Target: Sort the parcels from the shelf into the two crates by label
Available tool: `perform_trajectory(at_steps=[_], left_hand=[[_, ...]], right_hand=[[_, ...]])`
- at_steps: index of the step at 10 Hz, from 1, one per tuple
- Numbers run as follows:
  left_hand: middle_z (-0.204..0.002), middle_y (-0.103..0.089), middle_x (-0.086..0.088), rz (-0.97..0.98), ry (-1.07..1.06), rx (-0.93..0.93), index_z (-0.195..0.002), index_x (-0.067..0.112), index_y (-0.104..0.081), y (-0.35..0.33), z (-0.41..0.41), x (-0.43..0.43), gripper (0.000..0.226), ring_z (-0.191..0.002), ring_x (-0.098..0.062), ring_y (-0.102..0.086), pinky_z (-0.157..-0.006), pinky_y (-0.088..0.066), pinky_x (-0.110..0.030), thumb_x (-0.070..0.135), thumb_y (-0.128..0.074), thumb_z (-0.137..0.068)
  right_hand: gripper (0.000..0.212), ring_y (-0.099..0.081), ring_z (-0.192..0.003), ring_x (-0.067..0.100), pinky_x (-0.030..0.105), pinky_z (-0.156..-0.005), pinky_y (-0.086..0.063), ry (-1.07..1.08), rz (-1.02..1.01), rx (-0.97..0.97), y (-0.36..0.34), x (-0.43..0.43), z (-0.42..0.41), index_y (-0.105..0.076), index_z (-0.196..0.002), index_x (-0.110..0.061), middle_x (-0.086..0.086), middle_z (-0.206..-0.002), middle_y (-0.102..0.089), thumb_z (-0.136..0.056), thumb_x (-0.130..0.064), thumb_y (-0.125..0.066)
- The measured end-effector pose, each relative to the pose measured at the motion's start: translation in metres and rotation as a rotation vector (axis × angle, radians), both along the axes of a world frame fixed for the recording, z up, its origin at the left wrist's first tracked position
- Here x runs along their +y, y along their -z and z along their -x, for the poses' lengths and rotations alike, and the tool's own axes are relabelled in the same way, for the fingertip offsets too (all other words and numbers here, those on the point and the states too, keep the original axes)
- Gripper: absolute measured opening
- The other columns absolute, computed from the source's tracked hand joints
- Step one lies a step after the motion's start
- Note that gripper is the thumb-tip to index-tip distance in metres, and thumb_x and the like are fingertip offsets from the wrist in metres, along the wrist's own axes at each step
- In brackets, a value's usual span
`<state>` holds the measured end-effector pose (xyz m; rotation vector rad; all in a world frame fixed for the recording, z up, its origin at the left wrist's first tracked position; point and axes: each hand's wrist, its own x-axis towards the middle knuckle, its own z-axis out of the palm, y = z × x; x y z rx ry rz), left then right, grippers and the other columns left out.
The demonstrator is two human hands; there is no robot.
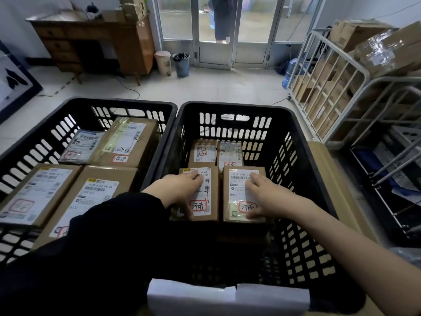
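Two black slatted crates stand side by side, the left crate (pixel 127 103) and the right crate (pixel 303 142). The right crate holds several small brown parcels with white labels and red-framed handwriting. My left hand (pixel 182 190) grips the near-left parcel (pixel 214 179) from above, thumb on its near edge. My right hand (pixel 264 197) grips the near-right parcel (pixel 230 201) beside it in the same way. Two more parcels (pixel 205 151) lie behind them. The left crate holds several larger labelled parcels (pixel 127 142).
A metal cage shelf (pixel 337 92) full of cardboard boxes stands at the right. White foam pieces (pixel 227 297) sit on the right crate's near rim. Farther off are a wooden desk (pixel 95 42), two bins (pixel 181 65) and a glass door with a person standing behind it.
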<state>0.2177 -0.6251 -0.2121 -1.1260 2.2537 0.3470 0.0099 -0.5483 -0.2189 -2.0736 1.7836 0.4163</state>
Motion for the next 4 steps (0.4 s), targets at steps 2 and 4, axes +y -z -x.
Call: perform_trajectory(at_steps=[2, 4], left_hand=[[-0.151, -0.027, -0.004, 0.125, 0.047, 0.095, -0.145, 0.013, -0.019, -0.001, -0.008, 0.012, 0.102, -0.137, -0.02, -0.029, -0.11, -0.034, -0.035, 0.048, -0.076, -0.067], [-0.151, -0.029, -0.005, 0.168, -0.014, 0.203, -0.144, 0.011, -0.023, -0.011, -0.013, 0.027, 0.098, -0.139, -0.019, -0.026, -0.114, -0.029, -0.035, 0.048, -0.074, -0.07]], right_hand=[[0.092, -0.012, -0.144, 0.023, 0.039, -0.117, -0.022, 0.021, 0.045, -0.001, -0.003, 0.006, 0.001, -0.016, -0.147, -0.017, 0.006, -0.157, -0.007, -0.077, -0.057, -0.061], [0.089, -0.005, -0.145, 0.019, 0.035, -0.117, -0.014, 0.084, 0.137, -0.064, -0.01, 0.027, 0.002, -0.012, -0.149, -0.015, 0.006, -0.158, -0.005, -0.083, -0.053, -0.057]])
